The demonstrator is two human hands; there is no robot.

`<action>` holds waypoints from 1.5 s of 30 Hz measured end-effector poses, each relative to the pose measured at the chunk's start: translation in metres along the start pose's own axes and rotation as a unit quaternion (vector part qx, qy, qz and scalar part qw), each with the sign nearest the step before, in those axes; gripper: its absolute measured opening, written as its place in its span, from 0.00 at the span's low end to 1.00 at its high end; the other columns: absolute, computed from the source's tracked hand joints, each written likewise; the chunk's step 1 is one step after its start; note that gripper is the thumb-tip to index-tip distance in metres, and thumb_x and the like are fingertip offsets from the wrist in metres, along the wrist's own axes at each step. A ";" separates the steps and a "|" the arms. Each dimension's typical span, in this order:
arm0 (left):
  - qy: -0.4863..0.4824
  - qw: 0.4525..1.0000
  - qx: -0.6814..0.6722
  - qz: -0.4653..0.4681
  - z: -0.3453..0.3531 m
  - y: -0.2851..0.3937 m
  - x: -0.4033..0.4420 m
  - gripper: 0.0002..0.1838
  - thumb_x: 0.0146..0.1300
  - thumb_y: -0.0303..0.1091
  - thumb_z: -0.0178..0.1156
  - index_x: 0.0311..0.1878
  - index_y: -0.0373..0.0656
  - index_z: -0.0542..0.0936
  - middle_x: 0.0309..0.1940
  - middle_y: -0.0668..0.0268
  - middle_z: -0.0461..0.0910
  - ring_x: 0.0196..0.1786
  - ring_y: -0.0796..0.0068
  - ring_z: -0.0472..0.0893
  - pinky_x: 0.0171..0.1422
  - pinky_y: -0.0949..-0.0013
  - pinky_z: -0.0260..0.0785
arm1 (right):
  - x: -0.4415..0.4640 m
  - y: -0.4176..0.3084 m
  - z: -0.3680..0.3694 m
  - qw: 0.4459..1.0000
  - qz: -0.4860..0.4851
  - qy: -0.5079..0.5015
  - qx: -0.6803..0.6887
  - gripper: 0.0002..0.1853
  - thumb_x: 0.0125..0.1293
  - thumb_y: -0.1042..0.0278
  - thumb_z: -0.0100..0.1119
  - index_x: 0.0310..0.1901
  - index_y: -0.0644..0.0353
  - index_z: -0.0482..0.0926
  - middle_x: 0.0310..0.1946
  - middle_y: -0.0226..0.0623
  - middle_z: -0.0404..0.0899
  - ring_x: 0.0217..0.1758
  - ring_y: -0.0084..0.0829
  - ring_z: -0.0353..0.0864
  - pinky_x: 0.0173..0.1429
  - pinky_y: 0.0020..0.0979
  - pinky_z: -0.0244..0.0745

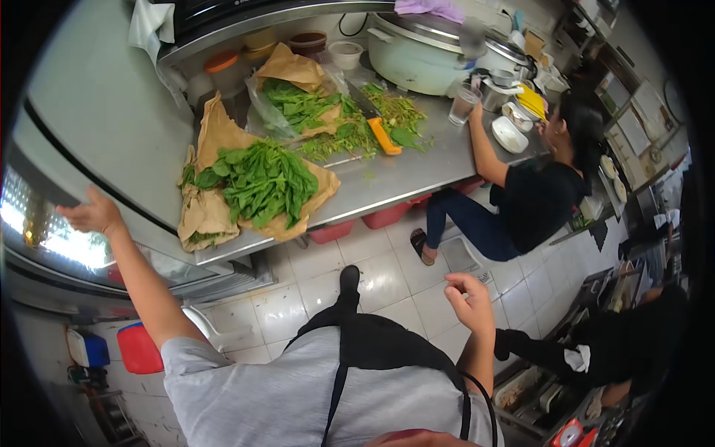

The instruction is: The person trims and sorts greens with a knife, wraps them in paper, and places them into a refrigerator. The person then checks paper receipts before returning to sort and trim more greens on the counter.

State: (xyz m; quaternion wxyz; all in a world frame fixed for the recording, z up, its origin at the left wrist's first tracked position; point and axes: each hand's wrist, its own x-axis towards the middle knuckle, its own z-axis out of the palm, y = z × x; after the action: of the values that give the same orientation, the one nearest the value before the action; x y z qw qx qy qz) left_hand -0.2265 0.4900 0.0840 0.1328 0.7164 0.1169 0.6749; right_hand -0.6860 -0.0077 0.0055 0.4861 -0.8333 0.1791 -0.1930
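My left hand (93,212) is stretched out to the far left with its fingers extended, beside the grey upright door (82,134) and a glass front (48,223). It holds nothing I can see. My right hand (471,302) hangs over the tiled floor, loosely curled, thumb and forefinger apart, with nothing visible in it. On the steel counter (357,190) lies a heap of leafy greens (264,182) on brown paper (320,186). Behind it are more greens (298,104) in paper and plastic, plus trimmed stems (398,112). A knife with an orange handle (383,136) rests across the stems.
A seated person (536,186) at the counter's right holds a clear glass (463,104). Near them are white bowls (510,134) and a large cooker (421,56). Another person in black (625,343) stands at lower right. A red stool (139,349) is at lower left.
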 end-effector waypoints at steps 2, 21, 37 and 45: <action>0.011 0.997 -0.072 0.004 -0.011 0.008 0.000 0.43 0.50 0.42 0.59 0.62 0.31 0.49 0.49 0.45 0.64 0.49 0.49 0.66 0.54 0.52 0.60 | 0.045 0.005 0.013 0.999 0.009 -0.046 0.016 0.10 0.54 0.75 0.58 0.40 0.63 0.76 0.26 0.33 0.75 0.28 0.21 0.73 0.33 0.22 0.69; -0.657 0.584 -0.474 -0.047 0.115 0.324 -0.157 0.19 0.59 0.31 0.52 0.54 0.39 0.67 0.34 0.65 0.74 0.38 0.77 0.74 0.47 0.73 0.65 | 0.389 0.115 0.133 0.959 -0.010 -0.036 -0.279 0.21 0.50 0.65 0.58 0.48 0.58 0.72 0.42 0.49 0.70 0.41 0.49 0.74 0.47 0.41 0.70; -0.720 0.551 -0.379 0.183 0.327 0.451 -0.248 0.23 0.57 0.33 0.49 0.59 0.44 0.67 0.54 0.53 0.70 0.57 0.60 0.69 0.61 0.66 0.58 | 0.360 0.114 0.062 0.923 0.239 -0.154 0.260 0.30 0.58 0.77 0.49 0.62 0.56 0.52 0.26 0.29 0.69 0.23 0.17 0.66 0.27 0.19 0.64; -0.829 0.473 -0.206 0.215 0.307 0.412 -0.263 0.13 0.57 0.38 0.52 0.36 0.37 0.77 0.34 0.57 0.78 0.38 0.63 0.77 0.44 0.63 0.67 | 0.381 0.082 0.098 0.924 0.210 -0.244 0.206 0.25 0.63 0.73 0.47 0.61 0.57 0.55 0.26 0.30 0.69 0.20 0.18 0.67 0.25 0.21 0.66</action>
State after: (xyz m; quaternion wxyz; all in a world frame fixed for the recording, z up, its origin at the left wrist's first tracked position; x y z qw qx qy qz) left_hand 0.0585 0.0025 -0.0354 0.1623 0.8961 -0.3479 -0.2227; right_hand -0.3184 -0.1579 -0.0553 0.7052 -0.6794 0.1816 0.0902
